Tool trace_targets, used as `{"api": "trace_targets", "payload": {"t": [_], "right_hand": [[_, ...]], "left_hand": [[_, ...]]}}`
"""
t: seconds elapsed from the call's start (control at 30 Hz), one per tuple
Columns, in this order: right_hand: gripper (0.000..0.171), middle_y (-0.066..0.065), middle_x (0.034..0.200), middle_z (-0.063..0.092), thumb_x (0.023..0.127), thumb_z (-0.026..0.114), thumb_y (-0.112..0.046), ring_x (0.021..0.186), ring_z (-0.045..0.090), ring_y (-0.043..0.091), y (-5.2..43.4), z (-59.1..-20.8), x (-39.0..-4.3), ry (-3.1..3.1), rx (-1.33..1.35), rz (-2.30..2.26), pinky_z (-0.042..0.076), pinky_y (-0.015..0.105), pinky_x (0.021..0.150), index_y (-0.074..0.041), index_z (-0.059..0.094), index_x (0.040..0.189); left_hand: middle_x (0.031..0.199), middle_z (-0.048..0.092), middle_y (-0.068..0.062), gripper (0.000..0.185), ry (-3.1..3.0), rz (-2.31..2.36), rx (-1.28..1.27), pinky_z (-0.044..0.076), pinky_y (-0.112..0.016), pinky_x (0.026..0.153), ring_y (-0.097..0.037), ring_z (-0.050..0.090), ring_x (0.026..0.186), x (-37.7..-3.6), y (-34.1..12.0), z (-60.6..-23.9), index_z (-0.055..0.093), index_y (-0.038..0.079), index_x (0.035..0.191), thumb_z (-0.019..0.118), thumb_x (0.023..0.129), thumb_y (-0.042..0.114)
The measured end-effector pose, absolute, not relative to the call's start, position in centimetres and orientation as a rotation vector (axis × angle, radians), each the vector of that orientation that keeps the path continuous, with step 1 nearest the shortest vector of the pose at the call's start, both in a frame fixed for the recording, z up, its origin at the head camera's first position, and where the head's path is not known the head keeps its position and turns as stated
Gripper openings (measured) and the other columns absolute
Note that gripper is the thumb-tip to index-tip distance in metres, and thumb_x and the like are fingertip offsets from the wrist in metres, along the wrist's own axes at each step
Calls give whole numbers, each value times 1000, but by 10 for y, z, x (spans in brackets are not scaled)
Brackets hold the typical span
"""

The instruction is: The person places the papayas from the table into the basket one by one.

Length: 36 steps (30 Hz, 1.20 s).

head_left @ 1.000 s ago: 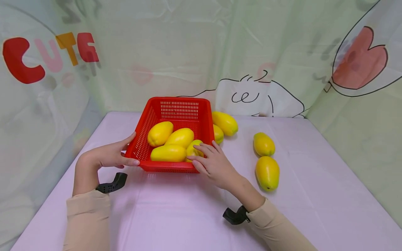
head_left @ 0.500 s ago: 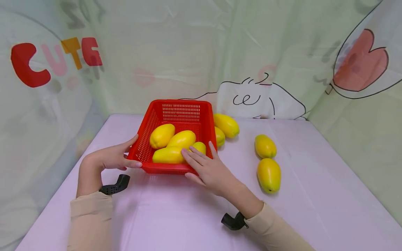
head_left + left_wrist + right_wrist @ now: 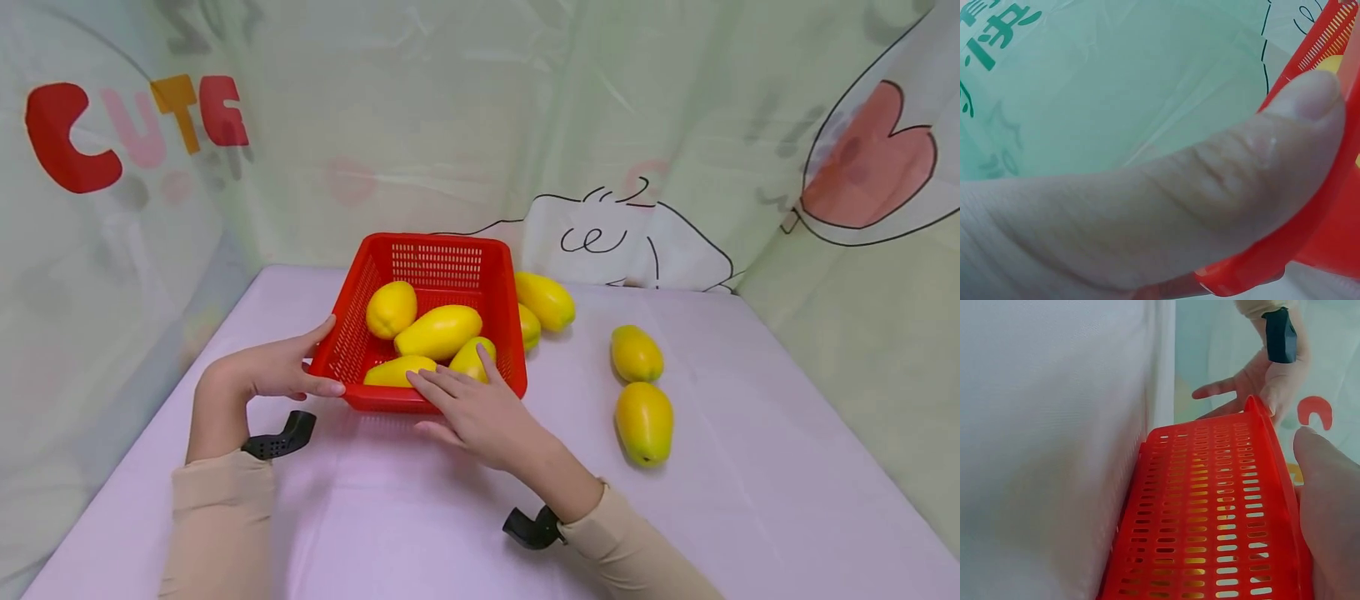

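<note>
A red plastic basket [image 3: 517, 350] with slotted walls holds several yellow, papaya-like fruits [image 3: 438, 332]. At its front left corner my left hand [image 3: 281, 368] grips the rim, and the left wrist view shows the thumb [image 3: 1307, 103] lying over the red edge. My right hand [image 3: 480, 417] reaches over the front rim with straight fingers spread on the front fruits, partly covering the front left fruit [image 3: 397, 372] and the front right fruit [image 3: 468, 360]. The right thumb stays outside the front wall. In the right wrist view, the basket's slotted wall [image 3: 1210, 506] fills the middle.
Behind the basket's right wall lie a long yellow fruit [image 3: 547, 302] and a partly hidden one [image 3: 528, 327]. Farther right are a smaller fruit [image 3: 636, 353] and a larger fruit [image 3: 645, 423]. Printed curtains [image 3: 375, 125] enclose the lilac-covered table [image 3: 750, 467].
My right hand has moved left along the front rim, its fingers reaching the front left fruit. The fruits in the basket have shifted and turned. My left hand keeps its grip on the corner.
</note>
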State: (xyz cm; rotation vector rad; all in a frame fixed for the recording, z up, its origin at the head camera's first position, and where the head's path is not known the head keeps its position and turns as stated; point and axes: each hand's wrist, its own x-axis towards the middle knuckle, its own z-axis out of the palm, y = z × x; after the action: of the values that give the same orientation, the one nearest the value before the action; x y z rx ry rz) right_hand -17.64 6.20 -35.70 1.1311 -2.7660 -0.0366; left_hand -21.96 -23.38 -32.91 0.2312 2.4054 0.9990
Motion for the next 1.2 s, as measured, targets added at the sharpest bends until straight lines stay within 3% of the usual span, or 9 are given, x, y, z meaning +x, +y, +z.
{"api": "trace_targets", "payload": {"t": [0.3,0.57,0.73,0.87,1.03,1.2], "right_hand": [[64,-4,147,44,94,37,-60,136,42,16,64,-357,-178,-2753,1136,-25,-1,57,117,-31,26,150],[68,-1,155,32,96,45,-50,143,28,17,83,-335,-179,-2675,1079,261,12,55,118,-29,16,153],[73,6,157,25,93,57,-33,143,26,23,115,-310,-187,-2438,929,397,18,53,117,-17,19,153],[72,11,155,26,90,58,-21,141,30,27,147,-295,-195,-2232,778,525,26,48,116,-12,21,151],[73,12,157,21,89,56,-19,144,23,26,188,-283,-204,-2088,560,633,22,41,118,-10,19,152],[82,8,159,11,87,63,-20,146,13,21,223,-282,-211,-2100,329,683,19,40,119,-11,15,152]], "left_hand": [[155,14,-22,121,2417,991,236,55,-41,86,-39,33,130,-220,-233,-325,-7,23,153,77,71,53],[155,14,-24,119,2400,1001,236,55,-41,86,-40,32,130,-217,-234,-328,-8,23,153,76,73,52],[156,10,-22,119,2385,1014,234,55,-41,87,-39,31,130,-216,-234,-328,-10,24,152,75,74,52],[156,10,-22,118,2382,1018,248,54,-41,88,-37,33,128,-216,-234,-329,-11,23,152,74,76,51],[156,9,-22,116,2378,1021,267,53,-43,90,-37,33,129,-216,-235,-329,-12,23,152,73,77,49],[156,8,-22,117,2377,1021,267,53,-44,90,-38,32,130,-217,-235,-329,-12,23,152,74,77,49]]}}
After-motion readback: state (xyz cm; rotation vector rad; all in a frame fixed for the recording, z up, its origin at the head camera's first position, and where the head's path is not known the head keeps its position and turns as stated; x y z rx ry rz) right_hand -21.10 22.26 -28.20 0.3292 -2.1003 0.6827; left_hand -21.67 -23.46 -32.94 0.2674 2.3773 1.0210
